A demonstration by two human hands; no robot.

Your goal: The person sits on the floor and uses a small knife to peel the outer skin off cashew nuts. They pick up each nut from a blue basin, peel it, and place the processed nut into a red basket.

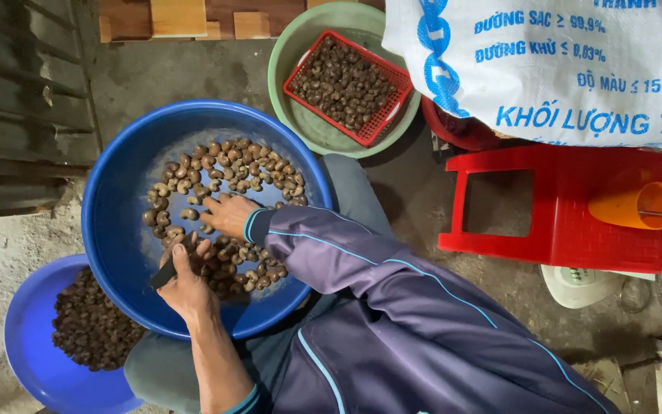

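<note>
Under both hands sits the wide blue basin point(109, 215), resting across the person's lap, with a loose layer of brownish nuts point(254, 165) spread over its floor. Well beyond the right hand point(227, 215), a big white sack point(561, 69) printed in blue lies on top of a red plastic stool point(568, 222). Past the fingertips of that hand stands a green basin point(293, 115) holding a red mesh basket point(390, 113) of darker nuts. Outside the left hand point(185, 287), lower and partly tucked under the big basin, a smaller blue basin point(32, 360) carries a heap of dark pieces point(90, 326). An orange cup point(637, 205) sits on the stool, far off to the right hand's side.

The right hand, in a purple sleeve, lies palm down among the nuts with its fingers spread loosely and touching them; whether it has one pinched I cannot tell. The left hand, forearm bare, is closed in a fist round a short dark tool point(164, 274), whose end juts out above the nuts beside it.

By my reading, the work is at the picking stage: one nut is being singled out from the layer while the tool waits. Bringing a nut to that tool would call for a firm pinch on a single nut and a short carry across to the left hand.
</note>
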